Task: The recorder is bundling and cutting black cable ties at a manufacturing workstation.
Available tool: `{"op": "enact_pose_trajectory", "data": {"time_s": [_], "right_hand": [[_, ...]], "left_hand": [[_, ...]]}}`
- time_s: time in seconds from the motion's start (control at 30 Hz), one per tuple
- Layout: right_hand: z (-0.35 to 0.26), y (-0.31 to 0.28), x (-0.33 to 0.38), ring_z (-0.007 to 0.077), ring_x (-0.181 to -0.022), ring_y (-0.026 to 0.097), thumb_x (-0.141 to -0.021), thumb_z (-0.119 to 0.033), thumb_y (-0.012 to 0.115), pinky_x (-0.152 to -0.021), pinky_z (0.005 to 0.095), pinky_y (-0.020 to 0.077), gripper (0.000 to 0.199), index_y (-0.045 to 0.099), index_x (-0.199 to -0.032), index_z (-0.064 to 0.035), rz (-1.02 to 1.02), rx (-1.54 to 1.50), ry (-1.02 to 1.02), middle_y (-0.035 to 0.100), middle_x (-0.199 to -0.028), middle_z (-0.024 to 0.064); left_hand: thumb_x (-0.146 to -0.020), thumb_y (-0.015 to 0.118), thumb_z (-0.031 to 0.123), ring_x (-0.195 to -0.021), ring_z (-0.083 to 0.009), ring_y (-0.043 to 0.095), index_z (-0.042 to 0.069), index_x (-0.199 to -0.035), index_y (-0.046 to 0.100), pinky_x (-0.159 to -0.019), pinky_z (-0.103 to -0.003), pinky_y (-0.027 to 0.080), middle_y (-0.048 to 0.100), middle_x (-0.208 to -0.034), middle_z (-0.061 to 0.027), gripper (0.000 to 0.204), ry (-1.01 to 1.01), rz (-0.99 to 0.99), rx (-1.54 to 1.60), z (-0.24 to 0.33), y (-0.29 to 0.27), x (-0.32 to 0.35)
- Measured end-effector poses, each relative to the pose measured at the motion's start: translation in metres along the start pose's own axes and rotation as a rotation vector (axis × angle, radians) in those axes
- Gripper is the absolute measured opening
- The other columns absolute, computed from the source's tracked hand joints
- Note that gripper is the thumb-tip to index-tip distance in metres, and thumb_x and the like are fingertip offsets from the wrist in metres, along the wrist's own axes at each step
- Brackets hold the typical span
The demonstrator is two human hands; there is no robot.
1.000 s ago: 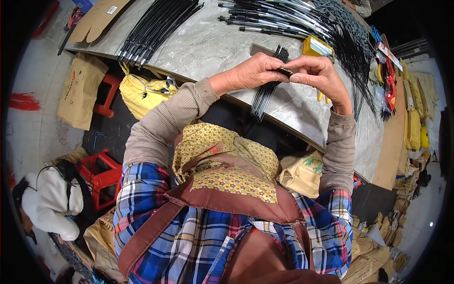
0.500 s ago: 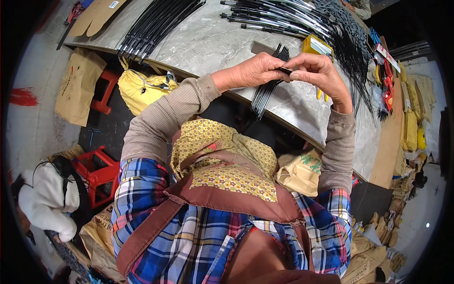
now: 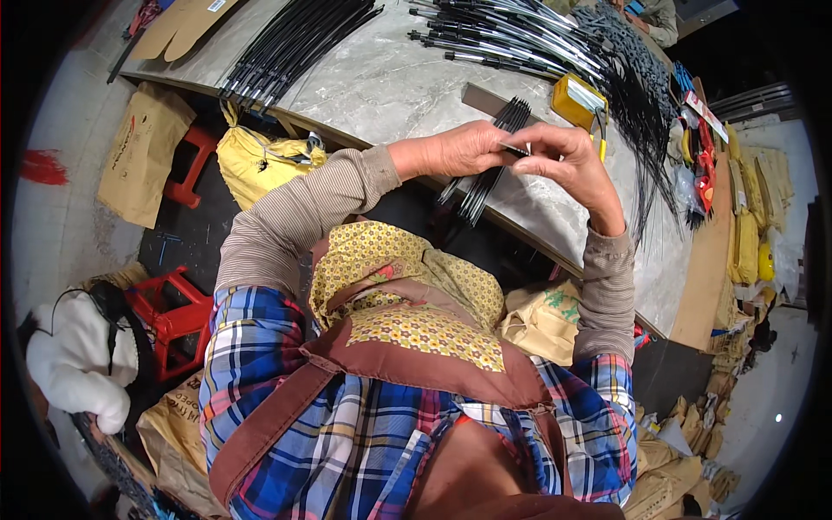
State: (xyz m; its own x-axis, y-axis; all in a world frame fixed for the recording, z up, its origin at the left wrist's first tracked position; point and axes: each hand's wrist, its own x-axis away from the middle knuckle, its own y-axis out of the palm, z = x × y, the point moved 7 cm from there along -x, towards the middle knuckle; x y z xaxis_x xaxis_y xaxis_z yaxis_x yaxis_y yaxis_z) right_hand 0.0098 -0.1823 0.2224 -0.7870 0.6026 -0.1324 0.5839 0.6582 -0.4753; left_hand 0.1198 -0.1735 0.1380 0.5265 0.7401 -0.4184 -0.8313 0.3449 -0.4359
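Both hands meet over the near edge of the table. My left hand is closed, thumb and fingers pinching a small, thin dark piece; its exact kind does not show. From the other side, my right hand curls around the piece's end, index finger above and thumb below; whether those tips press on it is hard to see. Under the hands, a bundle of thin black rods lies across the table edge, partly hidden by them. Beyond it is a flat grey metal bar.
A yellow box and a yellow-handled tool are right of the hands. Black rods and silver-and-black rods cover the far side of the marble-look table. Red stools stand left. Another person's sleeve shows at far right.
Both hands have shifted slightly left, and my right hand has come lower and nearer, uncovering more of the yellow box. The small dark piece is still between the hands.
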Motion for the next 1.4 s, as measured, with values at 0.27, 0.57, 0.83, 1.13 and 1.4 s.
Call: {"op": "enact_pose_trajectory", "data": {"time_s": [0.27,0.57,0.83,1.13,1.4], "right_hand": [[-0.009,0.008,0.004,0.0082,-0.060,0.037,-0.072,-0.013,0.088,-0.055,0.0242,0.0323,0.022,0.072,-0.087,-0.0058,-0.046,0.078,-0.041,0.053,-0.069,-0.0037],[0.002,-0.004,0.000,0.0082,-0.059,0.033,-0.073,-0.011,0.086,-0.054,0.0250,0.0283,0.023,0.073,-0.090,-0.0040,-0.023,0.101,-0.056,0.048,-0.069,-0.0035],[0.055,-0.022,0.006,0.0125,-0.061,0.046,-0.086,-0.010,0.075,-0.058,0.0255,0.0402,0.015,0.071,-0.100,-0.0077,0.156,-0.092,0.112,0.058,-0.077,-0.0006],[0.081,0.007,-0.018,0.0184,-0.076,0.054,-0.095,-0.012,0.063,-0.067,0.0297,0.0456,0.017,0.069,-0.111,-0.0118,0.253,0.618,-0.140,0.055,-0.092,0.0006],[0.096,-0.006,-0.020,0.0193,-0.080,0.054,-0.094,-0.023,0.066,-0.069,0.0291,0.0448,0.020,0.070,-0.111,-0.0128,0.255,0.713,-0.077,0.052,-0.091,0.0031]], "left_hand": [[-0.083,0.065,0.005,-0.074,-0.0282,0.062,0.008,-0.103,0.068,-0.069,-0.039,0.049,0.069,-0.089,-0.0076,0.020,0.112,0.062,-0.203,-0.005,0.002,0.006],[-0.079,0.067,0.005,-0.082,-0.0279,0.063,0.008,-0.103,0.066,-0.073,-0.039,0.050,0.067,-0.096,-0.0065,0.024,0.036,0.070,-0.239,-0.010,0.008,-0.004],[-0.083,0.065,0.004,-0.081,-0.0261,0.064,0.007,-0.104,0.068,-0.073,-0.038,0.050,0.070,-0.097,-0.0059,0.022,0.069,0.006,-0.260,-0.005,0.002,-0.002],[-0.095,0.063,0.005,-0.080,-0.0217,0.065,0.003,-0.111,0.069,-0.074,-0.036,0.050,0.073,-0.102,-0.0065,0.018,0.047,0.150,-0.018,0.004,-0.004,-0.005],[-0.095,0.065,0.009,-0.081,-0.0222,0.065,0.006,-0.114,0.069,-0.075,-0.035,0.050,0.073,-0.104,-0.0063,0.019,0.012,0.098,-0.012,-0.003,0.006,-0.014]]}}
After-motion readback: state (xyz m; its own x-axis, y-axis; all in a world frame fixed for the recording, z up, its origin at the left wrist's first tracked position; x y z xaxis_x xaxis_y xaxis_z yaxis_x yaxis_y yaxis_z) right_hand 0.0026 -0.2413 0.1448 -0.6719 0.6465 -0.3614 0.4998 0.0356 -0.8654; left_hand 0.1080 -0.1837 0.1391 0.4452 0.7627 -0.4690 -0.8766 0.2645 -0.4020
